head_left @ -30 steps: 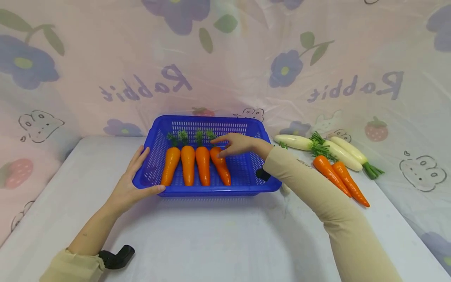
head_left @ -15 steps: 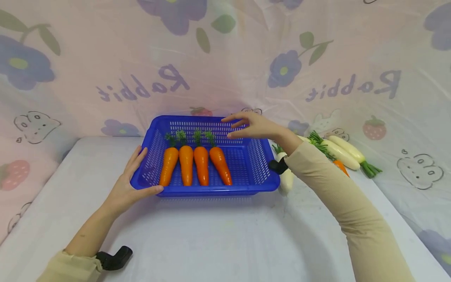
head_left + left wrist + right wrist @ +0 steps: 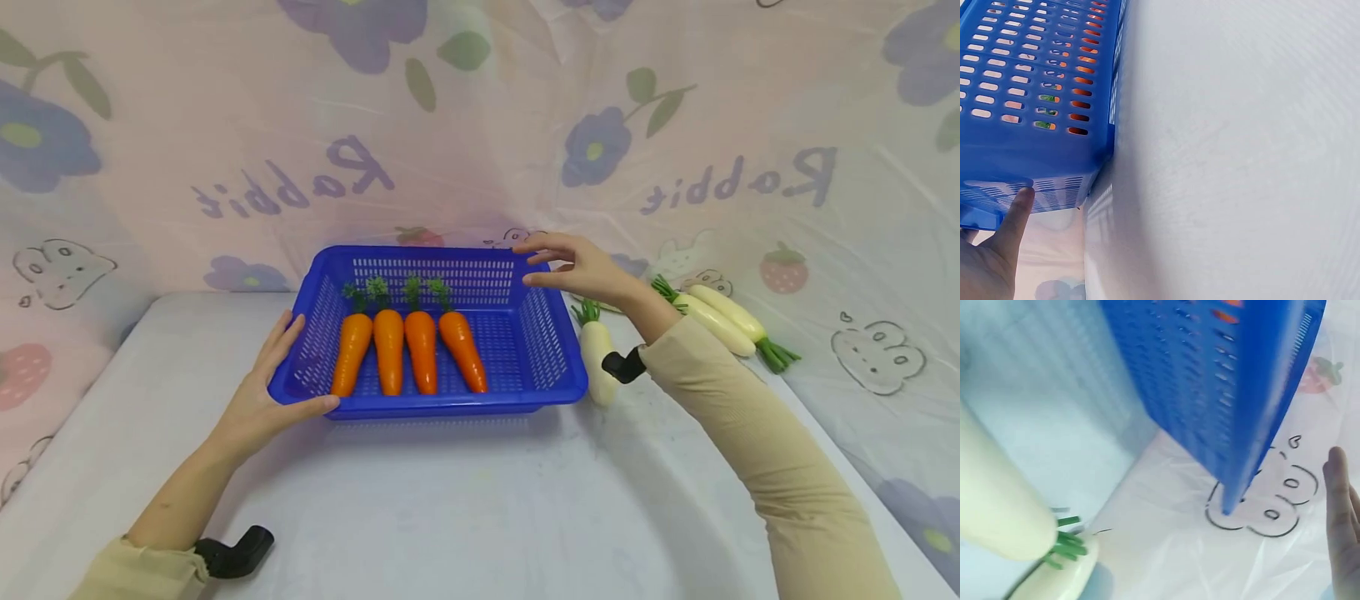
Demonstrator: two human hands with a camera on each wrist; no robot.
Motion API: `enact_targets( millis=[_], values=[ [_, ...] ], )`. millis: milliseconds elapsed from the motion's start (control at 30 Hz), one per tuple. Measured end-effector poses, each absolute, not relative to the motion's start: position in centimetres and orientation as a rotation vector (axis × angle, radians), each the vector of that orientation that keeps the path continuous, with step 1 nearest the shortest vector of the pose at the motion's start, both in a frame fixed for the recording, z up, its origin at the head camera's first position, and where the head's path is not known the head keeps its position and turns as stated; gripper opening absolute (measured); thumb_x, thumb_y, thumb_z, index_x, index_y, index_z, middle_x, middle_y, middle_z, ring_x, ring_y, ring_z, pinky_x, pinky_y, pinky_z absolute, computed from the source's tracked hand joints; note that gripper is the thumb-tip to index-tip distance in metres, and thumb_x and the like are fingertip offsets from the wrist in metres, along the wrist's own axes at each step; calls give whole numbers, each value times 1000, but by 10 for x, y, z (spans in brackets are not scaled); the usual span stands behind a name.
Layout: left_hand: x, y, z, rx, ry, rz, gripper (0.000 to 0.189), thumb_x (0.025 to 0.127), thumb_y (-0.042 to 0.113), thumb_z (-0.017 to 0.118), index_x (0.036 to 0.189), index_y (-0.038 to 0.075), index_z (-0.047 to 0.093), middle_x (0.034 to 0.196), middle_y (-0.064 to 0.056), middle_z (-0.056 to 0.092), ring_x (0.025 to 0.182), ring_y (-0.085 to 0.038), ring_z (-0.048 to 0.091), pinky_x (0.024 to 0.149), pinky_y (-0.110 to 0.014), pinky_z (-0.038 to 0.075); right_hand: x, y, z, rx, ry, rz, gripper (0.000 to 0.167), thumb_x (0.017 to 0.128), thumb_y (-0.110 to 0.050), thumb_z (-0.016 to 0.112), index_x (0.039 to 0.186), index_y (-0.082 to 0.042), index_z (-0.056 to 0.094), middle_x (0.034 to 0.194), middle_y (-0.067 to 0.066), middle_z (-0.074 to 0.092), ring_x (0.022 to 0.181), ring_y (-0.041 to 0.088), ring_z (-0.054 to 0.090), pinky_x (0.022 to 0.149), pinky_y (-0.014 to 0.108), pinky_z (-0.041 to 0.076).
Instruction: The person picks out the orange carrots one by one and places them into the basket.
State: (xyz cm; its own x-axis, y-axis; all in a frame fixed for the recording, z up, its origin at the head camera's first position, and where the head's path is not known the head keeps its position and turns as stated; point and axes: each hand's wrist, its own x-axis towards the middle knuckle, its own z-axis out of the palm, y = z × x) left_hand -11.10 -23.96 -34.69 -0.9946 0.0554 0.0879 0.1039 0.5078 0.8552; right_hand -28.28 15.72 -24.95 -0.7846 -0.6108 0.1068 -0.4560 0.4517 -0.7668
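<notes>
Several orange carrots (image 3: 388, 352) with green tops lie side by side in the blue plastic basket (image 3: 450, 403). At the basket's left front corner is my left hand (image 3: 251, 408), its thumb along the front rim and its fingers against the left side. The left wrist view shows a straight finger touching the basket's perforated wall (image 3: 1029, 144). My right hand (image 3: 581, 268) hovers over the right rear corner of the basket, fingers loosely bent and holding nothing. Just right of the basket, below that hand, lies a white radish (image 3: 597, 362) with a green top.
More white radishes (image 3: 716, 323) with green stems lie at the right back of the white table (image 3: 450, 508). A printed cloth (image 3: 480, 150) hangs behind the table. Black wrist cameras (image 3: 236, 553) are worn on both wrists.
My right hand has left the rightmost carrot in the basket, rising and moving right to the rear corner. The left hand keeps its place on the basket. My right arm now covers the loose carrots.
</notes>
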Motion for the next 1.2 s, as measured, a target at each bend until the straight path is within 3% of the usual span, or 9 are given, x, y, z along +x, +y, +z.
enact_targets(
  millis=[467,600,700,833,933,1200],
  values=[
    [-113,-238,-348,-140,-2698,-1521,103,79,27,77,153,41,7,161,13,-11,147,-40,-5,100,-81,8,-276,210,-273,-849,2605,-1330,44,92,-10,62,135,-1,53,147,16,41,131,37,44,105,52,42],
    [-112,-239,-347,-140,-2699,-1512,104,78,26,77,153,40,7,161,13,-11,147,-40,-5,100,-81,8,-273,226,-282,-797,2666,-1328,43,92,-11,62,133,0,55,146,15,42,129,36,47,99,29,48],
    [-112,-240,-347,-140,-2696,-1517,104,78,26,77,153,40,7,161,13,-11,147,-40,-6,100,-81,7,-270,233,-286,-750,2694,-1332,42,92,-13,63,132,0,56,144,15,46,129,34,47,93,20,46],
    [-111,-240,-347,-141,-2691,-1522,104,79,25,77,153,40,7,161,13,-11,147,-40,-7,100,-81,6,-267,242,-291,-710,2705,-1343,42,92,-13,63,130,3,56,142,18,47,130,34,44,105,41,43],
    [-111,-240,-347,-145,-2688,-1528,104,79,25,77,153,39,6,161,12,-12,147,-40,-7,100,-81,6,-266,249,-296,-683,2721,-1326,41,92,-14,63,129,4,57,143,19,45,131,36,42,107,54,38],
    [-111,-240,-347,-155,-2697,-1496,103,79,25,76,154,38,5,161,10,-12,146,-42,-7,99,-82,7,-261,274,-307,-632,2764,-1288,43,92,-20,64,129,0,57,149,18,38,134,39,36,107,58,33]
  ],
)
